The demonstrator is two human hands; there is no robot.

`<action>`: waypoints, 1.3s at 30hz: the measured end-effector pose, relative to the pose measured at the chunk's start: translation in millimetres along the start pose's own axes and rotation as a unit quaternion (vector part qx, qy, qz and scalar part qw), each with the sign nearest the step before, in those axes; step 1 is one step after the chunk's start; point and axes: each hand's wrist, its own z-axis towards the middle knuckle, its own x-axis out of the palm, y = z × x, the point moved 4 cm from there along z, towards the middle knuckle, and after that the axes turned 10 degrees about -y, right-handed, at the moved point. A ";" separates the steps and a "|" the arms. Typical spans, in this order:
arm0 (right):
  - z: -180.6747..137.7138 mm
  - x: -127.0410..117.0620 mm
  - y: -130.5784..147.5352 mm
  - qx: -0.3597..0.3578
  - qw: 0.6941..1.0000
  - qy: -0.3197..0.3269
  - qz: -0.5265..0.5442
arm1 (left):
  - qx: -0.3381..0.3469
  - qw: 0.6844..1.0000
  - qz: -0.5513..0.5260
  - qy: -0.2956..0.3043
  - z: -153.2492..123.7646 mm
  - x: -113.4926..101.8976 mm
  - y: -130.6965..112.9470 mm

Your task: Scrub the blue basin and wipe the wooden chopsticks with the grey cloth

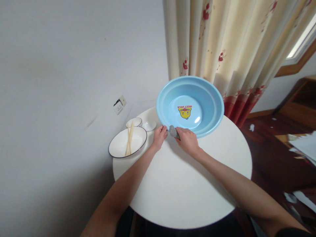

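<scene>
A light blue plastic basin (209, 98) with a yellow duck print on its bottom sits at the far side of the round white table (172, 187), its inside tilted towards me. My left hand (160, 135) is closed on the near-left part of the basin's rim. Just right of it, my right hand (188, 140) wraps round a grey, rough-textured wad (174, 131) against the near rim. Whether the wad is cloth or a scouring pad, I cannot tell. My fingers hide part of it.
Left of my hands stand a large white bowl (118, 144) with a dark rim, with chopsticks (129, 140) lying across it, and two smaller bowls (133, 122) behind. A wall with a socket (118, 107) borders the left. Curtains (197, 42) hang behind the basin.
</scene>
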 end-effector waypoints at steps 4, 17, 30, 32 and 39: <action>-0.1 -1.0 0.5 -0.006 1.000 0.006 -0.003 | 0.009 1.000 0.000 -0.016 1.8 -1.3 -2.1; -1.0 3.0 -1.6 0.005 1.000 -0.017 -0.001 | 0.000 0.999 0.029 0.035 -6.8 4.5 6.1; -0.8 2.4 -1.4 0.007 1.000 -0.006 -0.008 | -0.005 0.999 0.030 0.034 -6.0 4.8 9.5; -0.6 1.6 -0.9 0.008 1.000 -0.003 -0.008 | 0.000 0.999 0.033 0.027 -5.0 3.6 11.4; 0.1 0.5 0.5 0.008 1.000 -0.003 -0.006 | 0.007 0.999 0.033 0.019 -2.4 1.3 15.2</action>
